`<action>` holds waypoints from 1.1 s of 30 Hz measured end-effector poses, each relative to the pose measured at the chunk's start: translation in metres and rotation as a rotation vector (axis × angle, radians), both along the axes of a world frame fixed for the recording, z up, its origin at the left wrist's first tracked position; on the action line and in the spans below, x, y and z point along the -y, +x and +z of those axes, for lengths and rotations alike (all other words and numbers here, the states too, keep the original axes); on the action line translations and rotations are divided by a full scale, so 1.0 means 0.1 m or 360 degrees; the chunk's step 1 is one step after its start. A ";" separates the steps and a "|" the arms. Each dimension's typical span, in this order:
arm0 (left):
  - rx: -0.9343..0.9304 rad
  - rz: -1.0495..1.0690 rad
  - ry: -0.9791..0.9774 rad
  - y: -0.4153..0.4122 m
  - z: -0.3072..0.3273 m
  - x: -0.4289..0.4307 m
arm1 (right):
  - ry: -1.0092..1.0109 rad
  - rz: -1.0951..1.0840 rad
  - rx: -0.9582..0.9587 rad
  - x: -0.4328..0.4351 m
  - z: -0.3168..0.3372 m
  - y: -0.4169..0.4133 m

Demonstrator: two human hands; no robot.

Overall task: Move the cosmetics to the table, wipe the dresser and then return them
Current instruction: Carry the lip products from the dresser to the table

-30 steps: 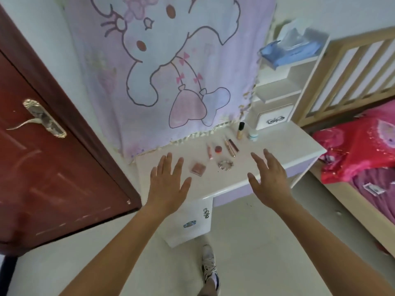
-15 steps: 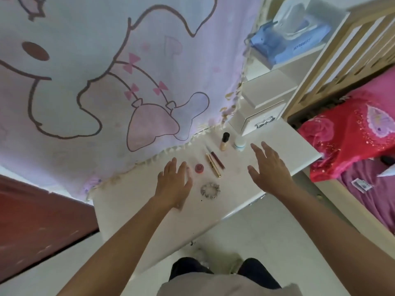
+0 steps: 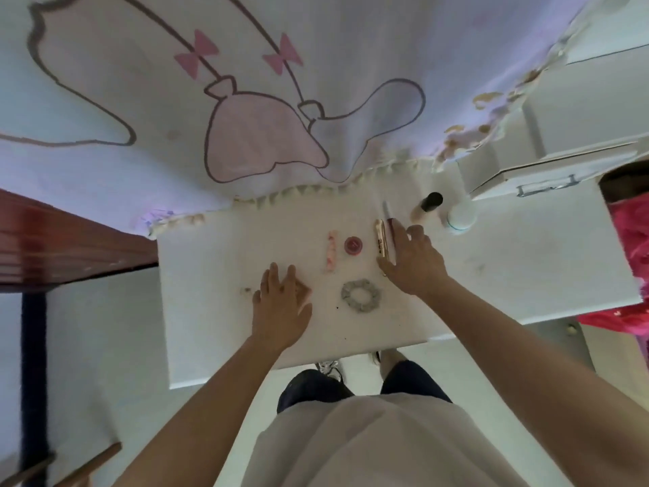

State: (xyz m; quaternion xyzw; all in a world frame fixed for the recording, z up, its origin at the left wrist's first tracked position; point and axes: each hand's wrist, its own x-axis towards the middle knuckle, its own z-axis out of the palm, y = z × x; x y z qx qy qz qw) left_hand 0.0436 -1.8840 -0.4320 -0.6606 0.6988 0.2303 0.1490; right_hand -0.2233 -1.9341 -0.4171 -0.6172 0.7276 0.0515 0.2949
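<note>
Both hands have come down onto the things. One second ago they hovered with spread fingers above the front edge of the counter (image 3: 217,293). Now the left grip (image 3: 281,307) lies flat on the pink compact (image 3: 305,291), and only one corner of it shows at the thumb side. The fingers are straight and not curled round the case, so this grip is open and only covers it.

The right grip (image 3: 416,265) has reached the gold tube (image 3: 381,240) and the slim dark-red stick (image 3: 387,210) just beside it. The forefinger lies along the stick and the thumb is at the near end of the tube. The fingers are spread and not closed, so this grip also holds nothing.

The other cosmetics lie on the counter, apart from both hands: the pink patterned tube (image 3: 330,253), the round red pot (image 3: 353,245) beside it, and the grey scrunchie (image 3: 360,295) nearer the front. At the back stand the dark-capped bottle (image 3: 426,207) and the white jar (image 3: 460,217).

In my judgement the first step is only beginning. Nothing has left the dresser, the table is not in view, and wiping must wait. The flat compact may be hard to lift, and the thin tubes can roll.
</note>
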 end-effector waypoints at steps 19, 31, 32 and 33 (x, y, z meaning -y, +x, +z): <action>-0.0169 0.0466 -0.0335 0.01 0.24 0.19 | -0.0181 0.0236 0.0020 0.13 0.10 0.02; -0.0001 0.0983 -0.1170 0.55 1.27 -0.52 | -0.0632 0.0786 0.0555 0.20 0.77 1.04; 0.0057 0.1052 -0.1185 0.66 1.33 -0.70 | -0.0632 0.0867 0.0587 0.12 0.80 1.21; 0.0104 0.1113 -0.1189 0.76 1.38 -0.87 | -0.0636 0.0934 0.0609 0.03 0.82 1.36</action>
